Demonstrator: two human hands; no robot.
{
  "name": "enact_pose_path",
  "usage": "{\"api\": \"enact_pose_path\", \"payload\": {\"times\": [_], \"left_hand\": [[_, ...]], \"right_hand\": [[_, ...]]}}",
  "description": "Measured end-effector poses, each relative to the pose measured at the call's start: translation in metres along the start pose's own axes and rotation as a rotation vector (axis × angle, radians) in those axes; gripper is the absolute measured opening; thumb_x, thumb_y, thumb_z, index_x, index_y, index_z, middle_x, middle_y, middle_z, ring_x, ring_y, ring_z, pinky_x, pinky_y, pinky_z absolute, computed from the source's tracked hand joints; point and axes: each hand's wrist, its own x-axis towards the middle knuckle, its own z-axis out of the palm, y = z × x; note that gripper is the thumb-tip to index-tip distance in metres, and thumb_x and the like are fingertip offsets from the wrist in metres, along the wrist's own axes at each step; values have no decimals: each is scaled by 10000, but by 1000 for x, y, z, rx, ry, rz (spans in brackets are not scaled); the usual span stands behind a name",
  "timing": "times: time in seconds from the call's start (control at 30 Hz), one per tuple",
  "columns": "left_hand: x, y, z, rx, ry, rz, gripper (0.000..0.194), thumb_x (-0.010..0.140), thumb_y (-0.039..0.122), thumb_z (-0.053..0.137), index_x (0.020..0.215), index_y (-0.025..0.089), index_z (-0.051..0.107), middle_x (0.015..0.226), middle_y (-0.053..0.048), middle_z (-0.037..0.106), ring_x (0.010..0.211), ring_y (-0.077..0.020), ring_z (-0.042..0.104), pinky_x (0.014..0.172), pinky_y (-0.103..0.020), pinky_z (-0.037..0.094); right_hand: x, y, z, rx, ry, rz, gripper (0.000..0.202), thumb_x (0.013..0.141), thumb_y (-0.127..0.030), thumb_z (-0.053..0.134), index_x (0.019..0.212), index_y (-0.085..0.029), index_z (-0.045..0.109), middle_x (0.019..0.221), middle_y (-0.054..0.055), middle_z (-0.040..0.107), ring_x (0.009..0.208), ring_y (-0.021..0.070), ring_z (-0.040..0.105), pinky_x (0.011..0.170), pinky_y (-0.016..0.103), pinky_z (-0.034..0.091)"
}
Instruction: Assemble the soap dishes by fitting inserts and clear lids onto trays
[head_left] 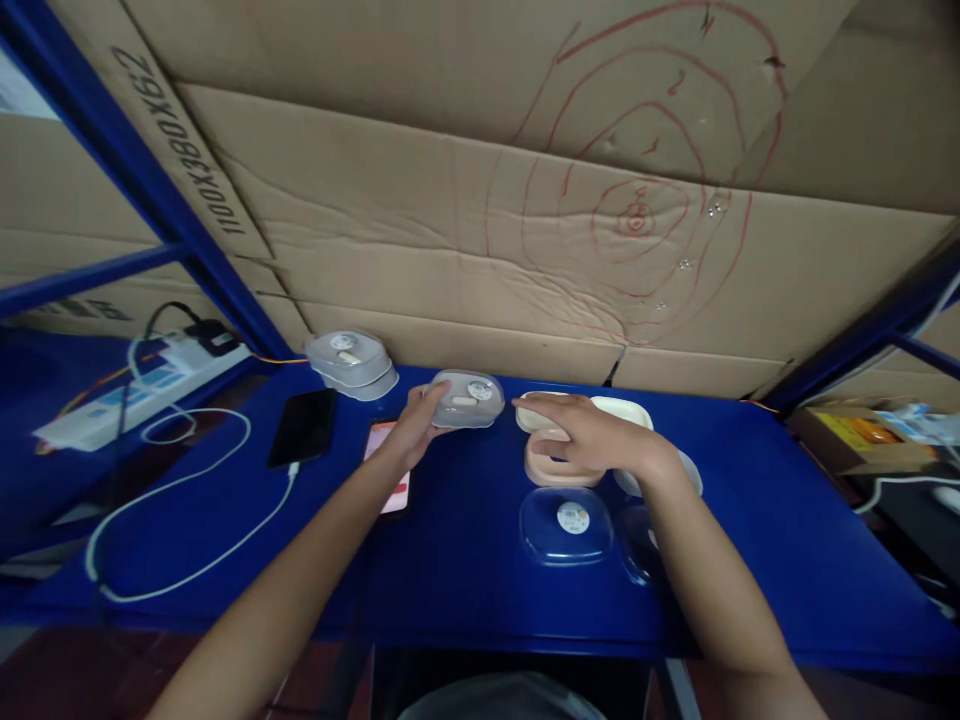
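Note:
My left hand grips the near left side of a translucent plastic container with a round white label and a small pale oval piece on top. Over to the right, my right hand hovers above a group of shallow containers, fingers stretched to the left and thumb apart; whether it touches any is unclear. Below it is a pinkish container, and a cream one shows behind. A whitish one is partly covered by my forearm. Nearer lies a clear lid with a round label, beside another clear lid.
Stacked translucent containers stand at the back left. A pink-screened phone and a black phone with a white cable lie on the blue table. A power strip is at left. Cardboard closes the back.

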Motion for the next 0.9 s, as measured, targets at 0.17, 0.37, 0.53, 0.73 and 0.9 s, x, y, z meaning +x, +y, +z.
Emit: {"api": "enact_pose_path", "payload": {"times": [0.17,0.37,0.53,0.73,0.9], "left_hand": [[19,-7,-13,306,139,194,466,947,388,649,1346,186,515,1465,-202,556,1525,-352,424,1267,-580,341],[14,-12,-11,611,92,424,502,1003,430,517,1407,132,525,1497,-241,525,1539,-378,384,1298,-623,229],[-23,-16,11,761,-9,611,568,986,456,585,1471,164,530,1623,-232,423,1566,-383,342,1298,-601,238],[-55,-24,33,996,-119,830,372,983,432,643,1335,319,690,1598,-144,547,1493,-423,461,1284,-703,136],[-41,-19,16,1137,-141,788,306,989,302,590,1275,284,697,1543,-172,609,1444,-429,523,1230,-711,262]], "right_hand": [[-2,21,-4,-104,-105,332,588,1033,-297,614,1607,-286,492,1606,80,575,1456,308,578,1211,455,446],[19,53,14,-202,-114,490,545,977,-109,562,1506,-228,614,1566,174,597,1436,386,585,1193,600,412],[24,58,23,-202,-116,459,493,987,-128,569,1450,-262,668,1502,133,667,1415,343,611,1196,509,415],[33,51,31,-195,-104,411,426,1014,-198,589,1425,-248,692,1462,137,696,1363,317,658,1150,414,456],[30,54,29,-157,-107,396,446,1025,-197,564,1456,-250,664,1478,122,688,1375,310,650,1149,429,465]]}}
